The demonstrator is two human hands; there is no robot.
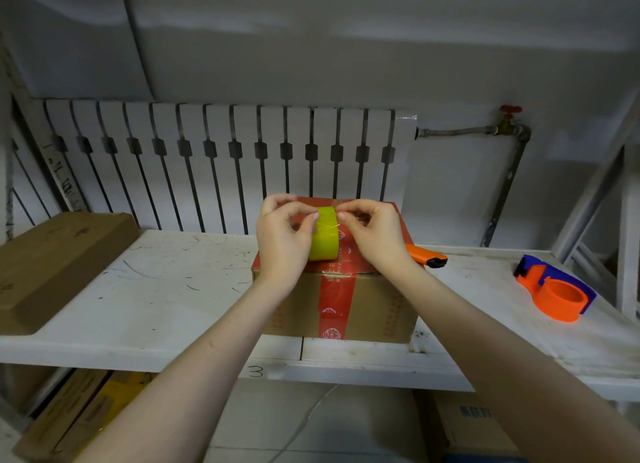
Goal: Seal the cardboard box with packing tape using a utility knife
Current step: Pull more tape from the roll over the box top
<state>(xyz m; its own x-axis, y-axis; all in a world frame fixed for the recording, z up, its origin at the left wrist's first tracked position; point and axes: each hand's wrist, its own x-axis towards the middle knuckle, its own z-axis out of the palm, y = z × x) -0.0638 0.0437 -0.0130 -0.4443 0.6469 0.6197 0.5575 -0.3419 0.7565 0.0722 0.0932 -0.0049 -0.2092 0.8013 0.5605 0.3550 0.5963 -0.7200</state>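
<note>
Forearms: 2 bare arms reach forward from the bottom edge toward the box.
Left hand (282, 235): clamped on the tape roll (323, 234), thumb and forefinger pinching at its top rim.
Right hand (372, 230): fingertips pinched at the roll's upper right edge, apparently picking at the loose end; the end itself is too fine to see.
Tape roll: yellow-green, held on edge just above the cardboard box (337, 289), its hole facing left and right, its tread running toward and away from the viewer.
Cardboard box: on the white table (166, 289), long axis left to right, with a red printed tape strip crossing top and front.
Utility knife (426, 256): orange, on the table just right of the box, lying left to right with its dark tip to the right.
Dispenser (554, 291): orange and blue, well apart at right.
Advice: I'd steady the roll firmly, lift the end with a nail, and peel it straight.
</note>
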